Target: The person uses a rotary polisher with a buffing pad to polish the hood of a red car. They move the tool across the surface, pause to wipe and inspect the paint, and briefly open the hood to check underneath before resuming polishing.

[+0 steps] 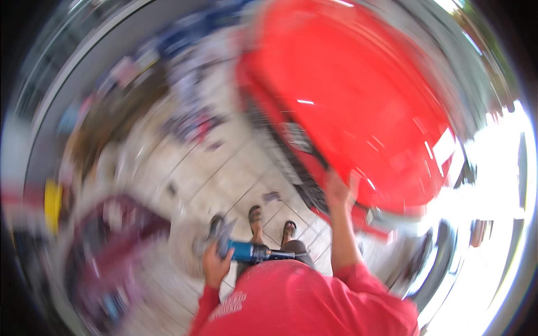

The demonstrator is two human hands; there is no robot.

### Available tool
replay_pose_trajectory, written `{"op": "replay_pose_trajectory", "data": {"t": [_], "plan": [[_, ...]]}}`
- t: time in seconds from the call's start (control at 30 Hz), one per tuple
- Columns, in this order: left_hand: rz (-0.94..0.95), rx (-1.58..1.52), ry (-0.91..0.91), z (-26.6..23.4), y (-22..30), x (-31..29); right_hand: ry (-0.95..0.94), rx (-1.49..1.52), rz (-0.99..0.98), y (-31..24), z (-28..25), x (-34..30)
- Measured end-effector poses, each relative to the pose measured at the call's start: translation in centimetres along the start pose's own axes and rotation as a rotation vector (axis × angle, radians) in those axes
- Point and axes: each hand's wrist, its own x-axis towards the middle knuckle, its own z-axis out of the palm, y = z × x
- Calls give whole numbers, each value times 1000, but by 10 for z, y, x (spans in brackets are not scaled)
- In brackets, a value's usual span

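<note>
My left hand (216, 265) is closed around the head end of a blue and black power tool (246, 252), shaped like an angle grinder, held low against my body. Its grey head is blurred, and its black end points to the right. On the right, my reaching right hand (339, 190) is at the front edge of a red car hood (358, 106). The thumb lies over the red surface, while the fingers seem curled at the edge, partly hidden and smeared. A dark gap runs along that edge, above the black grille (302, 176).
Pale tiles (213, 179) cover the floor around my sandalled feet (255, 215). A dark red panel-like object (120, 241) stands at the left, near a yellow object (52, 206). Blurred clutter (193, 120) lies farther off. Bright light comes in at the right.
</note>
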Motion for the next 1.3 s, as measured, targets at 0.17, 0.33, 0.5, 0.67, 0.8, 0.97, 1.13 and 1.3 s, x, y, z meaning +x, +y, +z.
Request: {"op": "replay_pose_trajectory", "data": {"t": [0.17, 0.33, 0.5, 0.67, 0.8, 0.97, 1.13, 1.3], "plan": [[-135, -132, -143, 9, -10, 7, 117, 37, -51, 27, 15, -8], [-1, -53, -239, 23, -3, 21, 55, -137, 5, 23, 4, -50], [70, 10, -285, 54, 35, 15, -84, -855, 267, 23, -51, -150], [231, 99, -413, 100, 73, -10, -208, -1543, 230, 14, -182, -256], [276, 64, -567, 149, 114, -55, -64, -1788, 298, -17, -269, -351], [522, 176, -821, 229, 171, -121, 309, -1607, 267, -53, -334, -464], [664, 163, -1092, 308, 215, -164, 603, -1459, 81, -61, -362, -536], [825, 294, -1315, 364, 265, -231, 789, -1222, 42, -42, -387, -572]]}}
